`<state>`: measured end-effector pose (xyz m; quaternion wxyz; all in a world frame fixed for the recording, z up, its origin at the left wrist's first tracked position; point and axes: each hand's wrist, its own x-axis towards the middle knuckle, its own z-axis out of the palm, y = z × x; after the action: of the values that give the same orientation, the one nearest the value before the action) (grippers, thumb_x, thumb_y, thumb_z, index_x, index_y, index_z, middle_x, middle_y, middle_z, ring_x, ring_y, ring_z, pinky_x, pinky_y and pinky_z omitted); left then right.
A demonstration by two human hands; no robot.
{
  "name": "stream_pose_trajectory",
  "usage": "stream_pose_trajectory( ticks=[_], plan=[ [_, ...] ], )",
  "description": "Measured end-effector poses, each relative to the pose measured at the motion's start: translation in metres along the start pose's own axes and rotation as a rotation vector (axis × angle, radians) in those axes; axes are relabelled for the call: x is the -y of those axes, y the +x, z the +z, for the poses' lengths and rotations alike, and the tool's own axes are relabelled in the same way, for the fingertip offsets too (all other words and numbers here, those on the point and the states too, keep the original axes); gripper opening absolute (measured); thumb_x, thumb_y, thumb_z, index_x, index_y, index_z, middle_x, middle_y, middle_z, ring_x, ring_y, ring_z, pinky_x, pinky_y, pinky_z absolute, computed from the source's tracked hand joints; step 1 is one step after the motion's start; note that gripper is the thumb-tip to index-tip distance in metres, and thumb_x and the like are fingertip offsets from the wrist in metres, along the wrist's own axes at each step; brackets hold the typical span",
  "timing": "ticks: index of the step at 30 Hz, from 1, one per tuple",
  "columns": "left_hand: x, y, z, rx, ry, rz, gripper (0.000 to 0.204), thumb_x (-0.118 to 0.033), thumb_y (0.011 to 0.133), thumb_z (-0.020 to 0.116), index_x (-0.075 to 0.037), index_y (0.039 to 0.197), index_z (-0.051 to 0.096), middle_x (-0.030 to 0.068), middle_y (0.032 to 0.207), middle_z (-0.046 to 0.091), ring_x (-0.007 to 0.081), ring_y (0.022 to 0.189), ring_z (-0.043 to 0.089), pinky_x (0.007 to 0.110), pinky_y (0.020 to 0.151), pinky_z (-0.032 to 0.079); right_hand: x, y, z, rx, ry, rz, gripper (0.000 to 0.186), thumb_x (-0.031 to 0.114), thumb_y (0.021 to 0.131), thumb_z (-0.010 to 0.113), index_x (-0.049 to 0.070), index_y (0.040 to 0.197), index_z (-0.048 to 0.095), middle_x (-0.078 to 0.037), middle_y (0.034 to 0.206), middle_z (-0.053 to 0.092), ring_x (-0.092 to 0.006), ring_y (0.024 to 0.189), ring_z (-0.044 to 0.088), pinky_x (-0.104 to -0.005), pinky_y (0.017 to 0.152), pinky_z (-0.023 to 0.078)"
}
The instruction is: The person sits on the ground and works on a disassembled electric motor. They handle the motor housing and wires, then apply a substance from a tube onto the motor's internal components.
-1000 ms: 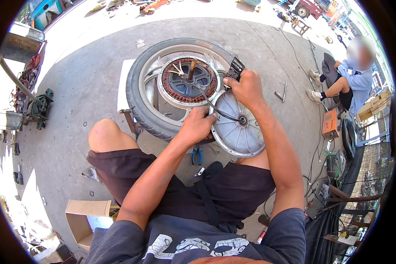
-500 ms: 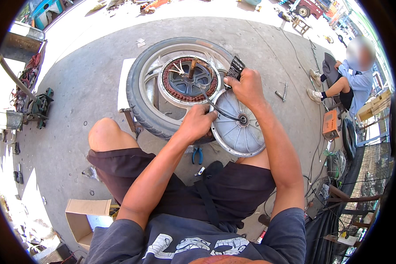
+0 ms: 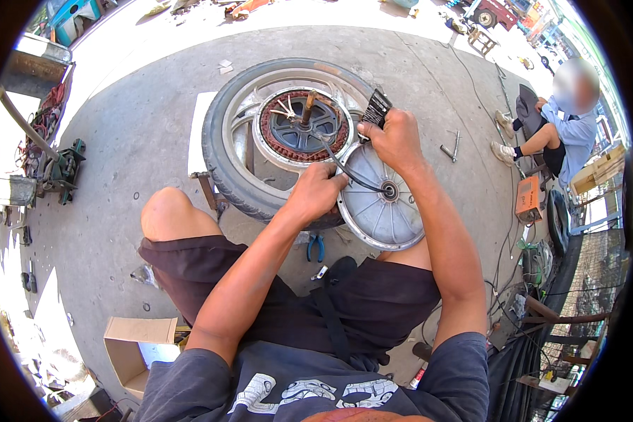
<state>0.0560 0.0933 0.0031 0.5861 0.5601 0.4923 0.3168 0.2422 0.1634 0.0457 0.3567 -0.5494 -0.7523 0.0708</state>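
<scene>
A wheel with a black tyre lies flat on a low stand in front of me, its hub motor open with copper windings showing. A round silver cover plate leans against my right knee and the tyre. My left hand grips the plate's left edge. My right hand holds a black brush at the plate's top edge. A black cable runs from the hub's axle to the plate's centre.
Blue-handled pliers lie on the concrete between my legs. An open cardboard box sits at lower left. A seated person is at right, near an orange box. A metal tool lies on the ground. Machinery stands at far left.
Both hands have stayed on the cover plate with only slight shifts; the brush in my right hand has barely moved.
</scene>
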Motion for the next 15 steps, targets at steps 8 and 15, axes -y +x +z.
stream_pose_trajectory(
  ticks=[8, 15],
  plan=[
    [0.0043, 0.0059, -0.0009, -0.002, 0.012, 0.027, 0.019, -0.012, 0.090, 0.059, 0.006, 0.089, 0.065, 0.0072, 0.068, 0.064, 0.0143, 0.051, 0.060, 0.029, 0.048, 0.048, -0.0034, 0.0000, 0.0023, -0.007, 0.002, -0.028, 0.036, 0.020, 0.071, 0.083, -0.007, 0.061, 0.062, -0.027, 0.056, 0.056, -0.0424, 0.055, 0.062, -0.0466, 0.051, 0.045],
    [0.0078, 0.0101, -0.0015, -0.001, 0.001, 0.021, 0.022, -0.015, 0.094, 0.059, 0.005, 0.088, 0.066, 0.0061, 0.066, 0.062, 0.0138, 0.050, 0.058, 0.029, 0.047, 0.046, 0.0040, -0.0001, 0.0005, -0.016, 0.018, -0.037, 0.036, 0.020, 0.071, 0.083, -0.008, 0.061, 0.062, -0.027, 0.056, 0.055, -0.0430, 0.056, 0.062, -0.0469, 0.052, 0.045]
  ],
)
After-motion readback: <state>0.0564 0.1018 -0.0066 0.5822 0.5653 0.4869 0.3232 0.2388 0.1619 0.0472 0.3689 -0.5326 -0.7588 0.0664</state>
